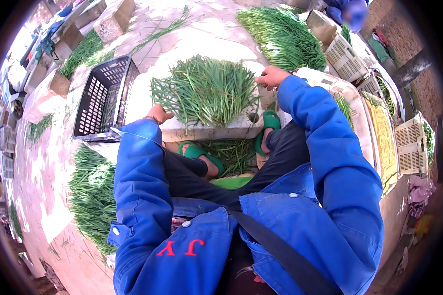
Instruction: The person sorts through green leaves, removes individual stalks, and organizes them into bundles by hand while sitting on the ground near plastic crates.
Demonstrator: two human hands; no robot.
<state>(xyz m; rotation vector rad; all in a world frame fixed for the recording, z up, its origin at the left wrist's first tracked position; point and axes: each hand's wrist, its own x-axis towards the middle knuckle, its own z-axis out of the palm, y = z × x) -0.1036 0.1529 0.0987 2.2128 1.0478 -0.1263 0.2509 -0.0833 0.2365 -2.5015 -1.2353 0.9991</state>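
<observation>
A loose heap of green chives (204, 91) lies on a white block (216, 129) in front of my knees. My left hand (160, 114) is at the block's left edge beside the heap, thumb apart from the fingers, with no grip visible. On the other side, my right hand (272, 77) is at the heap's upper right edge. Its fingers are curled together, and what they may pinch is too small to make out. More chives and trimmings (231, 153) lie under the block between my green sandals (204, 156).
A black plastic crate (101, 98) stands tilted at left, with a chive pile (91, 191) nearer me. A large chive bundle (283, 37) lies at far right. Pale crates (347, 58) and a white tub (357, 110) line the right; concrete blocks (47, 96) stand far left. Another person (352, 14) is at upper right.
</observation>
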